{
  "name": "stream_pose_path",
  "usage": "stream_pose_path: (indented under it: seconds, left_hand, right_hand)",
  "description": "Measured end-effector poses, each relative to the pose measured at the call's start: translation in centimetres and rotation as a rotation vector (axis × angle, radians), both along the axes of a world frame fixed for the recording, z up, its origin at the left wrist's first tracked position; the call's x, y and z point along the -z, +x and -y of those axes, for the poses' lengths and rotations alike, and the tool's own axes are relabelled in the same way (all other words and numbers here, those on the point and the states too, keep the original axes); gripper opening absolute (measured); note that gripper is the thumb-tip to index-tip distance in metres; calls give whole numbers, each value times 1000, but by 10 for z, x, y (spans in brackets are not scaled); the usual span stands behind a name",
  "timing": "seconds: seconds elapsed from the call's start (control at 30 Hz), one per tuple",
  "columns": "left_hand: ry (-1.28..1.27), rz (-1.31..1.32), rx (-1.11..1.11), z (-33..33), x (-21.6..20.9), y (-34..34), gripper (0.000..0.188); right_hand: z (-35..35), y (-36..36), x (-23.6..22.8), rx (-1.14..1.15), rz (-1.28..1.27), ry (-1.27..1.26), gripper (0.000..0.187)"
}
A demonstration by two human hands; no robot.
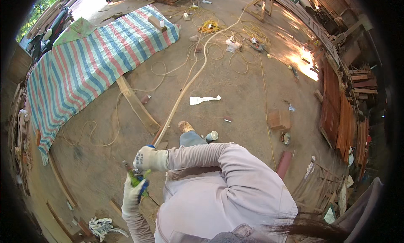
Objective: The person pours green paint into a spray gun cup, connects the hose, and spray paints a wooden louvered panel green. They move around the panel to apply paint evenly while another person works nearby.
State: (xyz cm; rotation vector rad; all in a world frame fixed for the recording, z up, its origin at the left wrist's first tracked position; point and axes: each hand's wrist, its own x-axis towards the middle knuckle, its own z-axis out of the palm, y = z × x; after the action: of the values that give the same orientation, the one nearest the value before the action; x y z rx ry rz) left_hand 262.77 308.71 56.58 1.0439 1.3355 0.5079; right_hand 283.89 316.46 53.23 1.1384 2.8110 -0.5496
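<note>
My left hand [134, 193], in a white work glove, is closed around a small green hand tool [136, 178] with a dark tip; motion blur hides its exact kind. Just above it, my right hand [152, 159], gloved too, is closed at the near end of a long, thin wooden strip [181, 98]. From there the strip runs up and away to the far end of the floor, close to a wooden stand [259, 8]. The tool's tip sits beside the right glove; whether it touches the strip cannot be made out.
A striped tarp [101, 53] covers a long pile at the left, with a board [136, 104] sticking out. Hoses and a yellow cable coil [210, 26] lie farther off. A can [212, 136] stands near my foot, a carton [279, 119] to the right. Reddish planks [330, 104] lean at the right.
</note>
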Motion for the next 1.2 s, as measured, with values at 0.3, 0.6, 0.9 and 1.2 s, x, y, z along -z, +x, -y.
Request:
stream_pose_path:
  seconds: [0.3, 0.6, 0.9, 1.2]
  left_hand:
    - [350, -691, -1013, 55, -50, -222, 22]
    - [205, -393, -780, 66, -49, -168, 38]
    - [6, 162, -153, -10, -10, -5, 24]
    - [407, -819, -1215, 85, -60, -317, 34]
  right_hand:
    - [-78, 218, 55, 452, -93, -4, 21]
    - [-49, 166, 33, 276, -21, 54, 21]
    - [-42, 111, -3, 77, -188, 104, 16]
    - [-93, 282, 34, 512, 16, 23, 20]
